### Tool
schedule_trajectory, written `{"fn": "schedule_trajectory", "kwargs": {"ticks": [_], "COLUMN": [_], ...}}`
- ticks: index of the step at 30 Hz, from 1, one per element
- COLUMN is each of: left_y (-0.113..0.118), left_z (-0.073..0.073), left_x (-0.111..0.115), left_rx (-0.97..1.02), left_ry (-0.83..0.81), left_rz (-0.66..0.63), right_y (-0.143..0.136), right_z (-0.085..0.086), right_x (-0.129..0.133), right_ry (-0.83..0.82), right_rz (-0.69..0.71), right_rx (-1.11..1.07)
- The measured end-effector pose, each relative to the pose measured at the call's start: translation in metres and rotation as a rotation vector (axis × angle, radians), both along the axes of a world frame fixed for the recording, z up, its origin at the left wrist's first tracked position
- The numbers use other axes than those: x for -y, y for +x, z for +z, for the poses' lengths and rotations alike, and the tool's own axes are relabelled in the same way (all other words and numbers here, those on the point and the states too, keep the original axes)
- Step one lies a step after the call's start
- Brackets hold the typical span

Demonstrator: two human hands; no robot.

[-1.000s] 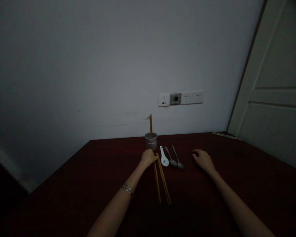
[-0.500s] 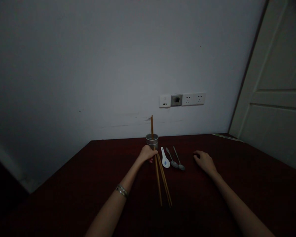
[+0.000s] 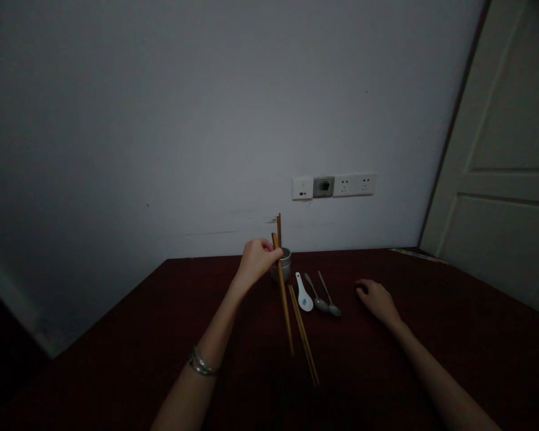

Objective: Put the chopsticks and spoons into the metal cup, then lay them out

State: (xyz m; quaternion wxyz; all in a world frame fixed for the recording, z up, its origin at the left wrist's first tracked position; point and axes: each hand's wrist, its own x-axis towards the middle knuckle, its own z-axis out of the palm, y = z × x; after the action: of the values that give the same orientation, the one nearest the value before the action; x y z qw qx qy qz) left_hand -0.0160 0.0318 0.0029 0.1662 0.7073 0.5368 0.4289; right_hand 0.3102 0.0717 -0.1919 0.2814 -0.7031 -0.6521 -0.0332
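Observation:
My left hand (image 3: 259, 258) pinches chopsticks (image 3: 284, 305) near their upper end, with their lower ends slanting toward me above the table. Behind it stands a metal cup (image 3: 286, 266), partly hidden by the hand, with upright chopsticks (image 3: 279, 227) in it. Another pair of chopsticks (image 3: 304, 336) lies on the table just right of the held ones. Beside them are a white soup spoon (image 3: 304, 299) with a blue mark and two metal spoons (image 3: 320, 304), (image 3: 334, 310). My right hand (image 3: 378, 301) rests on the table right of the spoons, fingers loosely bent and holding nothing.
The dark red tabletop (image 3: 139, 335) meets a pale wall (image 3: 206, 120) at the back. Sockets and switches (image 3: 354, 185) sit on the wall above the cup. A flat strip (image 3: 417, 255) lies at the far right edge, near a panelled door (image 3: 503, 179).
My left hand has raised its chopsticks off the table, up toward the cup's front. The other pair stays on the table. My right hand has kept its place.

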Motion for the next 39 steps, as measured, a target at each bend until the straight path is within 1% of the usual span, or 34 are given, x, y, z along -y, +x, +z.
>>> {"fn": "schedule_trajectory", "kwargs": {"ticks": [2,4,6,8,10,11,12,14,16,18,20,22,26,30,34,39], "left_y": [0.000,-0.001,0.000,0.000,0.000,0.000,0.001,0.001,0.002,0.003,0.004,0.004,0.003,0.004,0.005,0.006], "left_z": [0.003,0.005,0.005,0.004,0.004,0.005,0.006,0.009,0.012,0.014,0.015,0.015,0.012,0.011,0.009,0.008], "left_x": [0.004,0.006,0.007,0.008,0.009,0.010,0.011,0.015,0.019,0.023,0.024,0.023,0.020,0.019,0.020,0.021], "left_rx": [0.003,0.013,0.019,0.022,0.020,0.018,0.015,0.005,-0.006,-0.013,-0.013,-0.014,-0.016,-0.016,-0.037,-0.050], "left_ry": [0.038,0.063,0.076,0.087,0.105,0.117,0.127,0.144,0.156,0.172,0.194,0.204,0.203,0.208,0.235,0.250], "left_rz": [0.009,0.020,0.019,0.008,0.002,0.006,0.013,0.027,0.040,0.060,0.074,0.088,0.109,0.084,0.076,0.062], "right_y": [0.001,-0.001,-0.008,-0.024,-0.049,-0.065,-0.081,-0.113,-0.140,-0.160,-0.172,-0.180,-0.186,-0.187,-0.186,-0.188], "right_z": [0.001,0.010,0.032,0.064,0.100,0.118,0.133,0.158,0.173,0.179,0.179,0.175,0.165,0.162,0.162,0.162], "right_x": [0.000,0.002,0.005,0.012,0.024,0.031,0.040,0.058,0.074,0.083,0.087,0.085,0.080,0.078,0.077,0.076], "right_ry": [0.024,0.064,0.120,0.188,0.283,0.304,0.280,0.137,-0.024,-0.147,-0.190,-0.164,-0.055,0.001,-0.044,-0.134], "right_rz": [0.005,0.005,0.012,0.031,0.132,0.210,0.291,0.510,0.696,0.816,0.853,0.835,0.766,0.736,0.734,0.744], "right_rx": [-0.042,-0.113,-0.196,-0.291,-0.410,-0.491,-0.583,-0.744,-0.816,-0.817,-0.781,-0.717,-0.576,-0.466,-0.509,-0.676]}}
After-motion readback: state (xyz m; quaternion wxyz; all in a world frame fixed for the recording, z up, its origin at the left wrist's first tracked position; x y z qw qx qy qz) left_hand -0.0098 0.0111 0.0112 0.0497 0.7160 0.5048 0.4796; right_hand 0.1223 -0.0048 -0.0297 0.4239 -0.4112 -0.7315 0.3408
